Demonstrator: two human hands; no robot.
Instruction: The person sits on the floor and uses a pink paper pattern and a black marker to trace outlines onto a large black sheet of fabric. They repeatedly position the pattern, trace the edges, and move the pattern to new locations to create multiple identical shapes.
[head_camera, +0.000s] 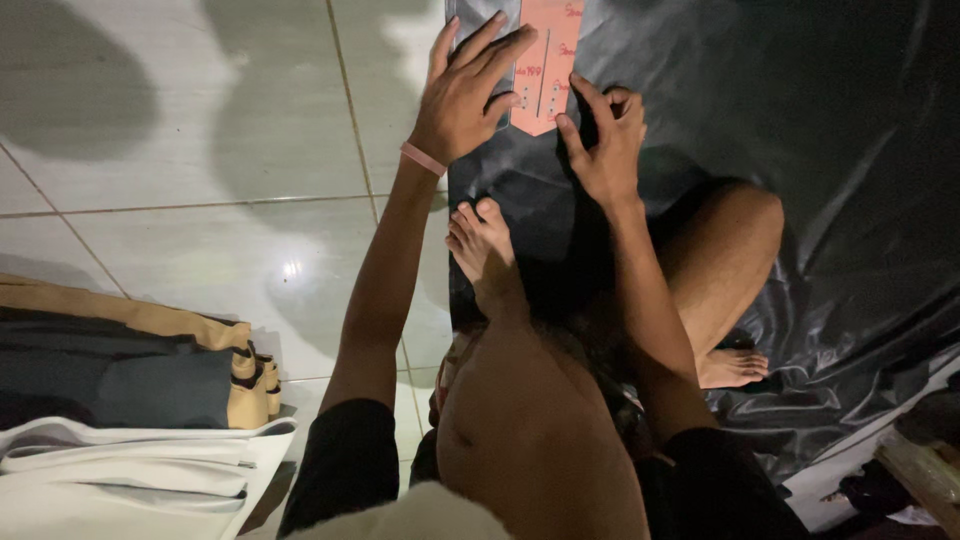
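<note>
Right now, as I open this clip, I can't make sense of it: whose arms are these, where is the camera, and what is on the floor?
There is no machine here. One camera is worn on a person's head and looks down at their own arms and bare legs as they sit on a tiled floor. The left hand lies flat, fingers spread, on the edge of a pink card template. The right hand pinches or presses the dark shiny fabric just below that card; the dim light hides what its fingers grip. A pink wristband sits on the left wrist. At lower left lies a stack of folded cloth, tan, dark and white.
</note>
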